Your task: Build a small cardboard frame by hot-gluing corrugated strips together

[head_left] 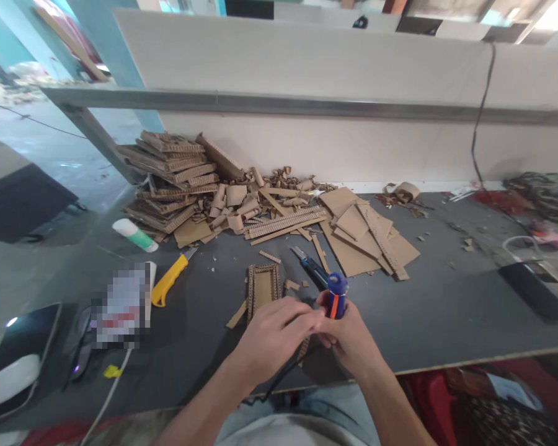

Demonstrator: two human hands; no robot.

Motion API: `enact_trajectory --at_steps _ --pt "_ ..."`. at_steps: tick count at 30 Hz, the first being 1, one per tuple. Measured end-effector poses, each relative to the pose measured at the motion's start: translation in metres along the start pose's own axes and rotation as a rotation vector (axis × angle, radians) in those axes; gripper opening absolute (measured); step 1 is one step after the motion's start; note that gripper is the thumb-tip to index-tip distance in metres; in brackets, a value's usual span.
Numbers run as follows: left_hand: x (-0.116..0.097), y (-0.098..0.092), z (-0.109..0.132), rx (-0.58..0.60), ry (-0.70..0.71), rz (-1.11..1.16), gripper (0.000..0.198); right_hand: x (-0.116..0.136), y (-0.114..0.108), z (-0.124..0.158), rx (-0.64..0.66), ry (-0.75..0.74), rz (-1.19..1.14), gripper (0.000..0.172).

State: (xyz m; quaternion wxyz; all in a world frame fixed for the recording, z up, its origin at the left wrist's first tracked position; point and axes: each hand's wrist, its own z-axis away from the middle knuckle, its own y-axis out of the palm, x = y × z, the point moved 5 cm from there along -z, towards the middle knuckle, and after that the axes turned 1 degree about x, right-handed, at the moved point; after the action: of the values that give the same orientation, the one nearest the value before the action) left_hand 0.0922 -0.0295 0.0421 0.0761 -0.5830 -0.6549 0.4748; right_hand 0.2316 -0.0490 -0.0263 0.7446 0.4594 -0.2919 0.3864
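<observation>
My right hand (353,341) is wrapped around an upright blue tool (337,291) with an orange stripe and a round hole in its top, likely a glue gun. A black cord (283,375) trails below the hands. Fingers bent and pressed together, my left hand (276,334) meets the right at the tool; what its fingertips pinch is hidden. A corrugated cardboard strip (304,349) shows partly beneath the hands. Just beyond my left hand lies a small open cardboard tray (264,288) with corrugated walls. A blue-black utility knife (312,267) lies behind the tool.
Stacked cardboard pieces (167,179), scraps (242,201) and flat sheets (353,232) line the back. Leftward are a yellow cutter (170,280), a green-white tube (136,235), a blurred packet (121,306) and a phone (21,359). A black device (537,288) sits right.
</observation>
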Motion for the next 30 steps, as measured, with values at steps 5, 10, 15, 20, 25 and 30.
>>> enact_trajectory --at_steps 5,10,15,20,25,30 --pt "-0.001 0.002 0.013 -0.068 -0.011 0.046 0.014 -0.016 -0.002 0.009 0.046 0.027 0.081 0.056" --pt "0.007 0.001 0.017 -0.119 -0.032 0.033 0.014 -0.022 -0.001 0.014 0.137 0.022 0.119 0.052" --pt "0.026 -0.004 0.018 -0.090 -0.125 0.117 0.016 -0.024 0.002 0.019 0.134 0.069 0.088 0.069" --pt "0.042 -0.010 0.013 -0.019 -0.239 0.147 0.022 -0.020 0.007 0.019 0.139 0.082 0.072 0.069" --pt "0.079 -0.063 0.008 -0.224 -0.538 -0.130 0.017 0.000 -0.008 0.016 -0.006 -0.009 0.097 0.043" --pt "0.135 -0.110 -0.009 -0.079 -0.795 -0.333 0.020 0.009 -0.051 0.007 -0.250 -0.126 0.151 0.041"
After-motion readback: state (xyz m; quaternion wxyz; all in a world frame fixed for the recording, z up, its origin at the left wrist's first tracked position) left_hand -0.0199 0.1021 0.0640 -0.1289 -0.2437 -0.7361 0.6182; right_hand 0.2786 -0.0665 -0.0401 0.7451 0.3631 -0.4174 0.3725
